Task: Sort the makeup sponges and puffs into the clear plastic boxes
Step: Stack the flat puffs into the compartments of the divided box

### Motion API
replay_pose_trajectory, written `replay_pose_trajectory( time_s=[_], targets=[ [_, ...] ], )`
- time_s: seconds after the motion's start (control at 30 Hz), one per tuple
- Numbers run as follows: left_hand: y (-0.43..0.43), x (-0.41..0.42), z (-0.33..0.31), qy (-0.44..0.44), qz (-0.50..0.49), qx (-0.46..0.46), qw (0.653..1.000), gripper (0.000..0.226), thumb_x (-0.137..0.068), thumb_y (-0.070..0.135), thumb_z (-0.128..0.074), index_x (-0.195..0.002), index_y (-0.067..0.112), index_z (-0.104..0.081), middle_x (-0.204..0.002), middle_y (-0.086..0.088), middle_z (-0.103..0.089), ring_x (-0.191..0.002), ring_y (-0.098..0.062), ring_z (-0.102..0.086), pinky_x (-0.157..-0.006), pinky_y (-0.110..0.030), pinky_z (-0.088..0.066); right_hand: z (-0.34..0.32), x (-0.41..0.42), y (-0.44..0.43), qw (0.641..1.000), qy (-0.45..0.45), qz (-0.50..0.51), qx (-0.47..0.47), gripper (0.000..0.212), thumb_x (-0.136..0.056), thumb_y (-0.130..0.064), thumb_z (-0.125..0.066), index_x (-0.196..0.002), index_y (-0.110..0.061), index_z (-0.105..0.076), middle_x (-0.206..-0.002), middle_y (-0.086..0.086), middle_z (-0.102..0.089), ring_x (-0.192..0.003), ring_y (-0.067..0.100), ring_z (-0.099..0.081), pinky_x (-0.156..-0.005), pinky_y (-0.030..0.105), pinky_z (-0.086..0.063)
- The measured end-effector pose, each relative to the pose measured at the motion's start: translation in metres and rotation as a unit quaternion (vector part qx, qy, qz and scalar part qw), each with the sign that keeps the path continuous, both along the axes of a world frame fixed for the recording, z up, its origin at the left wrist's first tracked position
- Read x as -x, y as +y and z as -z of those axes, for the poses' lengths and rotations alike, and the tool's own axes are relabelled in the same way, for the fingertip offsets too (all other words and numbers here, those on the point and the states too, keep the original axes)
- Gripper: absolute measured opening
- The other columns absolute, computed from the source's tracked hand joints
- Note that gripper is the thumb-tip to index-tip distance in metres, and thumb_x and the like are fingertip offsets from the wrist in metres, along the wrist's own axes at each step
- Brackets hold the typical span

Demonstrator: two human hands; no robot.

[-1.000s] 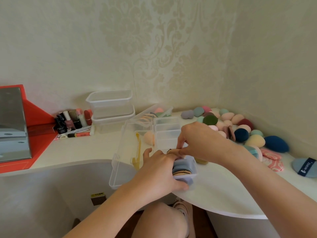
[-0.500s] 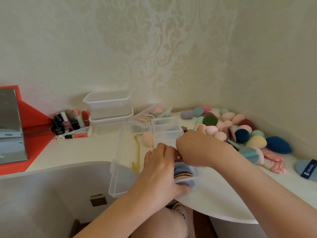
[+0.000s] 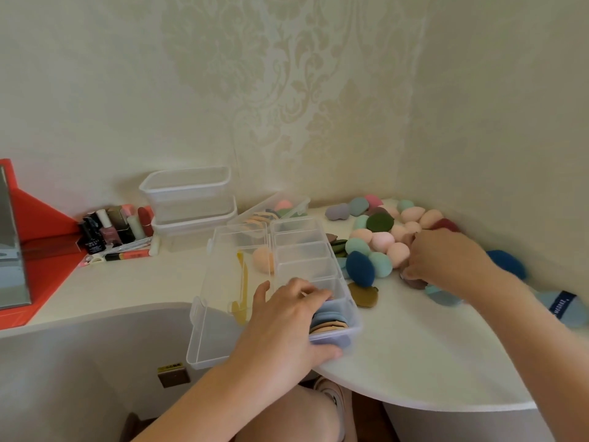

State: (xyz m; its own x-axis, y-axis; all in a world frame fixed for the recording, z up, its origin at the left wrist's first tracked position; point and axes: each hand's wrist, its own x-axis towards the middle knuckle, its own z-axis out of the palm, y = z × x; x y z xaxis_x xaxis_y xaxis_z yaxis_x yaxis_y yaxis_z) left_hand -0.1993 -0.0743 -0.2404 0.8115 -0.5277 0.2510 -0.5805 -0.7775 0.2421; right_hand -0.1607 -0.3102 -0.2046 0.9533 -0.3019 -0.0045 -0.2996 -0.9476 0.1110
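Left hand (image 3: pixel 288 317) grips clear box (image 3: pixel 353 309), right hand (image 3: pixel 446 260) pinches mauve puff (image 3: pixel 416 284).

We note soft even light, faint shadows; sheen on clear plastic compartment box (image 3: pixel 216 298); right hand (image 3: pixel 446 256) motion-blurred; edges bowed.

Stack of flat puffs (image 3: pixel 328 320) in the divided box's (image 3: pixel 299 250) nearest compartment: partly covered by left hand (image 3: pixel 287 317), count unclear; right hand (image 3: pixel 446 256): motion-blurred, grip uncertain; brownish puff (image 3: pixel 416 283) beneath its fingertips: mostly hidden; blue puff (image 3: pixel 564 306) at right edge: blurred, label unreadable; mirror (image 3: pixel 12 244): cut off left; bottle labels (image 3: pixel 95 242): too small to read.
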Motion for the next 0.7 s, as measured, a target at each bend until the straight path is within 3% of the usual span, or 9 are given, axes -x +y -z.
replay_pose_trajectory(
  time_s=[0.17,0.23,0.33,0.4,0.5,0.57,0.63,0.7],
  targets=[
    [0.001,0.003,-0.002,-0.054,-0.009,-0.004,0.998,0.068,-0.076,0.063,-0.059,-0.134,0.046,-0.029,-0.124,0.016,-0.034,-0.112,-0.006,-0.034,-0.094,-0.02,-0.026,0.018,-0.006,0.0,1.0,0.016,0.02,0.007,0.053,-0.085,-0.043,-0.063,-0.127,-0.014,-0.049,-0.109,0.003,-0.057,-0.087,0.016,-0.052,-0.072,0.025,-0.046],
    [0.0,0.003,-0.003,-0.059,-0.009,-0.013,0.998,0.066,-0.076,0.063,-0.059,-0.133,0.044,-0.03,-0.127,0.018,-0.04,-0.114,-0.005,-0.039,-0.097,-0.02,-0.026,0.02,-0.012,0.0,0.999,0.015,0.031,0.002,0.048,-0.089,-0.037,-0.059,-0.128,-0.012,-0.049,-0.101,0.003,-0.054,-0.087,0.017,-0.051,-0.07,0.025,-0.042],
    [0.0,0.002,-0.001,-0.056,-0.012,-0.017,0.998,0.068,-0.077,0.062,-0.058,-0.136,0.043,-0.029,-0.132,0.02,-0.043,-0.119,-0.005,-0.04,-0.105,-0.021,-0.02,0.025,-0.019,0.003,0.999,0.03,0.034,0.028,0.041,-0.094,-0.025,-0.053,-0.132,-0.011,-0.048,-0.125,0.007,-0.055,-0.106,0.02,-0.056,-0.077,0.025,-0.042],
    [-0.001,0.001,0.0,-0.041,-0.009,-0.014,0.999,0.068,-0.078,0.06,-0.059,-0.136,0.041,-0.03,-0.134,0.02,-0.044,-0.122,-0.004,-0.04,-0.11,-0.024,-0.012,0.024,-0.02,0.005,0.998,0.029,0.028,0.046,0.04,-0.095,-0.022,-0.051,-0.133,-0.012,-0.047,-0.128,0.007,-0.054,-0.108,0.021,-0.056,-0.077,0.026,-0.04],
    [0.002,0.001,0.0,-0.036,-0.005,0.007,0.999,0.067,-0.077,0.059,-0.061,-0.136,0.043,-0.031,-0.132,0.02,-0.037,-0.121,-0.004,-0.035,-0.107,-0.021,-0.016,0.016,-0.021,-0.002,0.997,-0.041,0.001,0.069,0.029,-0.09,-0.026,-0.05,-0.117,-0.016,-0.053,-0.115,0.007,-0.051,-0.1,0.025,-0.053,-0.072,0.03,-0.042],
    [0.004,0.002,0.001,-0.053,-0.011,0.009,0.999,0.068,-0.076,0.062,-0.06,-0.136,0.045,-0.031,-0.129,0.018,-0.029,-0.119,-0.006,-0.03,-0.101,-0.019,-0.022,0.001,-0.013,-0.003,0.995,-0.09,0.013,0.042,0.021,-0.086,-0.03,-0.052,-0.096,-0.012,-0.054,-0.091,0.006,-0.051,-0.082,0.022,-0.05,-0.059,0.025,-0.04],
    [0.003,0.004,0.0,-0.064,-0.019,-0.008,0.998,0.068,-0.078,0.064,-0.056,-0.137,0.044,-0.029,-0.133,0.015,-0.028,-0.121,-0.009,-0.028,-0.103,-0.023,-0.021,-0.014,-0.003,0.001,0.992,-0.12,0.017,0.022,0.017,-0.086,-0.029,-0.055,-0.08,-0.013,-0.052,-0.071,0.002,-0.047,-0.063,0.016,-0.045,-0.048,0.024,-0.031],
    [0.0,0.005,-0.001,-0.068,-0.021,-0.031,0.997,0.066,-0.08,0.063,-0.053,-0.138,0.042,-0.028,-0.136,0.012,-0.031,-0.124,-0.011,-0.03,-0.107,-0.026,-0.019,-0.026,0.006,0.008,0.988,-0.152,-0.012,0.002,0.019,-0.089,-0.027,-0.053,-0.075,-0.014,-0.051,-0.067,0.002,-0.049,-0.057,0.016,-0.043,-0.046,0.025,-0.03]
  ],
)
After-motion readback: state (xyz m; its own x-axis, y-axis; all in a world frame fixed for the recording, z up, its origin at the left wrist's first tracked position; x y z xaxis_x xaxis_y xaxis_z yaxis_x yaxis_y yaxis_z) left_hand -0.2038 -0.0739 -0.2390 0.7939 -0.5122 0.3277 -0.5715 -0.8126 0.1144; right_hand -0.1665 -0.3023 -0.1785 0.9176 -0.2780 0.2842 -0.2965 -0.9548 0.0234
